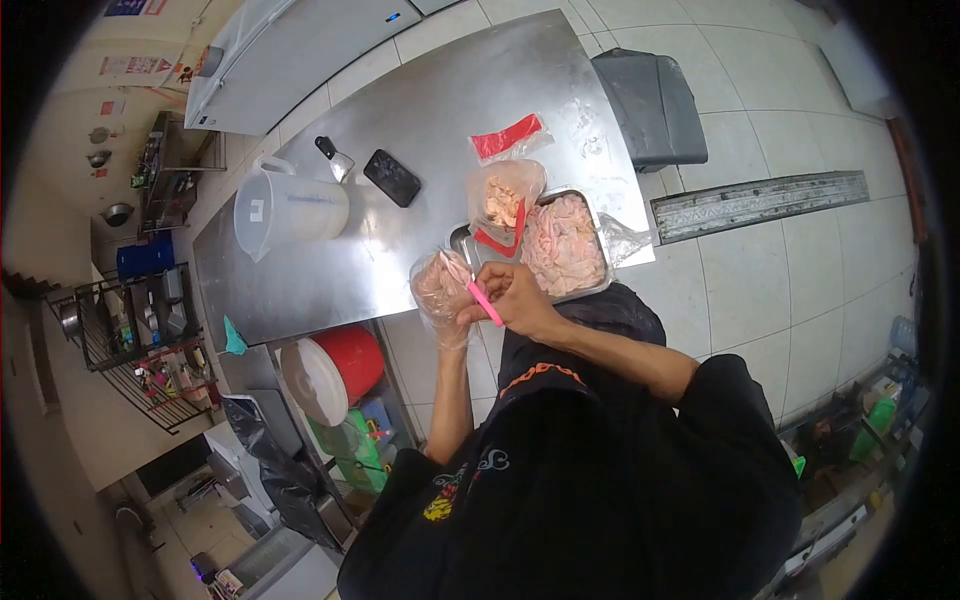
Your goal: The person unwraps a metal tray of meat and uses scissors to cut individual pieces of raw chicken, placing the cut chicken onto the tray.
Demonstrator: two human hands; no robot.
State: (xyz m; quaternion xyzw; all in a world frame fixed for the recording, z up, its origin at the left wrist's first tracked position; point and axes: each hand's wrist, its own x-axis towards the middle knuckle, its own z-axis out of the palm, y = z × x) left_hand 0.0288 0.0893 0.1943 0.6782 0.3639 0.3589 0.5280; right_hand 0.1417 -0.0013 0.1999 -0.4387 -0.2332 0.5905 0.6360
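Note:
My left hand [438, 287], in a clear plastic glove, is closed in front of the table edge around something pale that I cannot make out, possibly raw meat. Bare, my right hand [512, 298] grips a pink-handled cutting tool [486, 303]; its light blade end points into the left hand. Whether it is a knife or scissors is unclear. Just beyond the right hand, a metal tray [604, 250] is heaped with pale pink raw meat, probably chicken [563, 245]. An open plastic bag [478, 190] with red bands holds more pale pieces [502, 203] at the tray's left.
On the steel table [430, 110] stand a translucent pitcher [295, 210], a black phone [392, 178] and a black-handled scoop-like tool [334, 158]. A red-and-clear wrapper [508, 137] lies farther back. A red bucket [352, 365] is below at left, a grey stool [650, 105] at right.

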